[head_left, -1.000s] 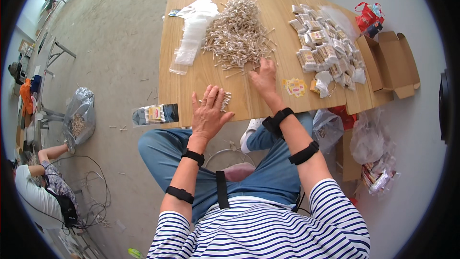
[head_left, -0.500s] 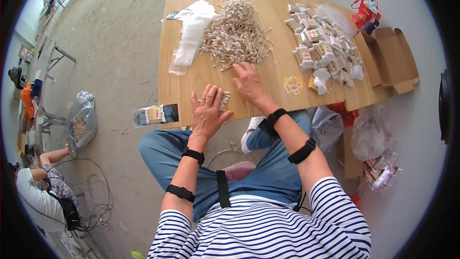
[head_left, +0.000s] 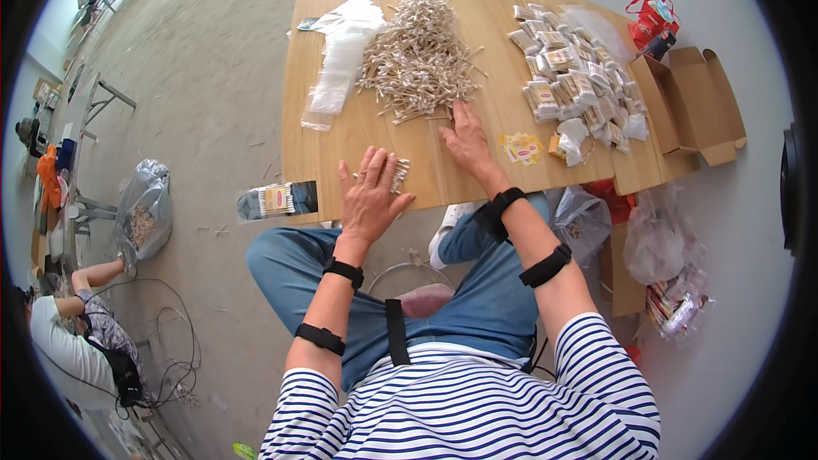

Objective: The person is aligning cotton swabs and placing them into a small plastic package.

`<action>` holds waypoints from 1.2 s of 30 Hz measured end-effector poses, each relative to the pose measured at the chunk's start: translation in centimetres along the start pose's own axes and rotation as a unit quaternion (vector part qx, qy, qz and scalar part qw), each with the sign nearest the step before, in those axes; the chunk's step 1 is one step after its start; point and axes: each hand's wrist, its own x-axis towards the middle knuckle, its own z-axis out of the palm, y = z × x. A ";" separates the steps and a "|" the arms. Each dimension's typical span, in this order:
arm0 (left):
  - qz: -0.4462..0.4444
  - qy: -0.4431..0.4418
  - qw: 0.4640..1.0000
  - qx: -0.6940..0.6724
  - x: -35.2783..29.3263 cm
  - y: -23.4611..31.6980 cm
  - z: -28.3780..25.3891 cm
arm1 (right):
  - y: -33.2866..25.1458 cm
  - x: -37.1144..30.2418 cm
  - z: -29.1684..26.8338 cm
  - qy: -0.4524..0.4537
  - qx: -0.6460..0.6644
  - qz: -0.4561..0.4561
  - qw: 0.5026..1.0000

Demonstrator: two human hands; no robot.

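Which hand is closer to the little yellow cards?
Right. The right hand is a little left of the yellow cards; the left hand is farther left, over a small bunch of cotton swabs.

Wears a white short-sleeved shirt [head_left: 460, 413] with narrow navy stripes, blue trousers [head_left: 298, 277] and a pale shoe [head_left: 440, 247]. Has two black straps [head_left: 545, 266] around each forearm, plus a black band [head_left: 397, 332] at the waist.
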 end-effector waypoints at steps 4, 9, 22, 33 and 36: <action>0.000 0.007 1.000 0.013 -0.2 -0.3 0.3 | -2.1 -3.8 -0.2 0.016 -0.036 0.003 0.999; 0.002 -0.006 1.000 0.019 -0.1 -0.1 0.3 | -3.6 -3.8 0.1 -0.011 -0.111 -0.032 0.993; 0.012 -0.102 0.995 -0.019 -0.3 -0.1 -2.2 | -5.8 -9.2 -1.4 -0.065 -0.045 -0.102 0.992; -0.034 -0.075 0.996 0.041 -1.0 1.8 -0.1 | -5.5 -2.8 1.6 -0.029 -0.062 -0.088 0.994; -0.052 -0.073 0.995 0.049 -1.3 1.9 0.6 | -6.1 -5.9 0.9 -0.048 -0.007 -0.101 0.994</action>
